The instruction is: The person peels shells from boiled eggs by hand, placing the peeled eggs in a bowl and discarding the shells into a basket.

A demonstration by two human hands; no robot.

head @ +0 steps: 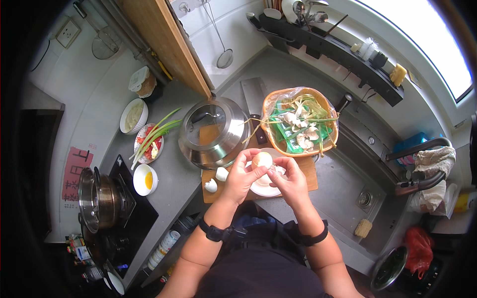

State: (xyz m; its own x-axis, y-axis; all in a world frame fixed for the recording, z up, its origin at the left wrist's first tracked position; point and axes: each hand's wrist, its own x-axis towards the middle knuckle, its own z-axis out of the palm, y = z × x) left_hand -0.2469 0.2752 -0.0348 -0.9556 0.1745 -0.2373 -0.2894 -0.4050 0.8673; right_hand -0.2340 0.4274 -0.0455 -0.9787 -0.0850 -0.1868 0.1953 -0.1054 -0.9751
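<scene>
My left hand [240, 177] holds a partly peeled egg [262, 160] between thumb and fingers, over a white plate [265, 190]. Beside it, my right hand [290, 178] has its fingertips on the egg's lower right side, by bits of loose shell [278, 170]. Peeled white egg pieces [211, 186] lie on the wooden cutting board [311, 175], left of the plate. Just beyond my hands, an orange-rimmed basket [265, 130] lined with a plastic bag holds eggshells [303, 139] and green onion scraps.
A steel pot lid [227, 149] and a cleaver [253, 93] lie beyond the board. Leftward are a bowl with yolk [145, 180], scallions [158, 132] on a plate of cut tomato, and a pot [106, 201] at the cooktop. The sink [339, 186] is at the right.
</scene>
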